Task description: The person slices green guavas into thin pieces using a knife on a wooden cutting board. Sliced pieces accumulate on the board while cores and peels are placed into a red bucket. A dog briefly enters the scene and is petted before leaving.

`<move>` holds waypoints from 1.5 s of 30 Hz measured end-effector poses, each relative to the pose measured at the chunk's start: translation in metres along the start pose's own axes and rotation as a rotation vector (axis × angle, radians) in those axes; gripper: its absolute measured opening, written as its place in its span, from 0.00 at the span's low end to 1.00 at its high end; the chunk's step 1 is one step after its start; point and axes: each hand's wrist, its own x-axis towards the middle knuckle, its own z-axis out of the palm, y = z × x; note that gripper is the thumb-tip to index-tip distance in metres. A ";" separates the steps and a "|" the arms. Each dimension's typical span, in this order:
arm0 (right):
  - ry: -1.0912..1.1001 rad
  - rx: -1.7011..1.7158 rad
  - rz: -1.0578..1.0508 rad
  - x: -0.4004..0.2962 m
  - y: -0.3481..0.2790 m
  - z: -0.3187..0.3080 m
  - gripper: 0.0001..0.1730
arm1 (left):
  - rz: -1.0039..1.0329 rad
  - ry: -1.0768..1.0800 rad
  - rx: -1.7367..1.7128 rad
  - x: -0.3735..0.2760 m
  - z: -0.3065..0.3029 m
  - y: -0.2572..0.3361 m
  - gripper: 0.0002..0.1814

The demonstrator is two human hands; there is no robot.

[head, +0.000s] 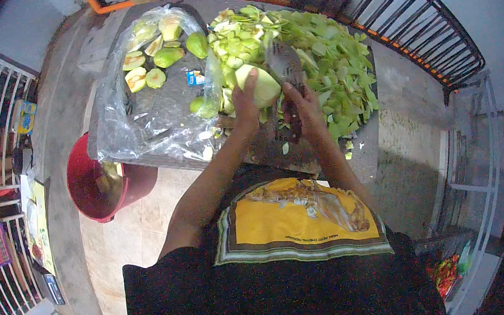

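Note:
My left hand point(246, 98) grips a large pale-green piece of peeled fruit point(261, 86), thumb on its upper side. My right hand point(307, 108) is closed around the handle of a broad-bladed knife point(284, 58). Its wide, wet-looking blade stands just right of the fruit; I cannot tell whether it touches. Behind and to the right of both hands spreads a large heap of thin green slices point(325, 60). Left of my left hand, on clear plastic sheeting, lie whole green fruit point(169, 57) and cut halves point(136, 79) with pale insides. Another green fruit point(203, 107) lies closer to my left wrist.
A dark low table point(275, 152) bears everything. Crumpled clear plastic point(120, 132) covers its left side, with a small blue packet point(195, 78) on it. A red bucket point(79, 182) stands on the floor by the left edge. A dark metal rack point(395, 7) leans behind right.

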 end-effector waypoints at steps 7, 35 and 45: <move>-0.084 -0.345 -0.246 -0.014 -0.010 -0.053 0.14 | -0.011 -0.226 -0.323 0.019 -0.010 0.044 0.22; -0.170 -0.289 -0.080 -0.072 -0.079 -0.054 0.15 | 0.005 -0.226 -0.095 0.006 0.042 0.079 0.29; -0.164 -0.218 -0.086 -0.078 -0.074 -0.055 0.16 | 0.064 -0.305 -0.029 0.005 0.041 0.088 0.32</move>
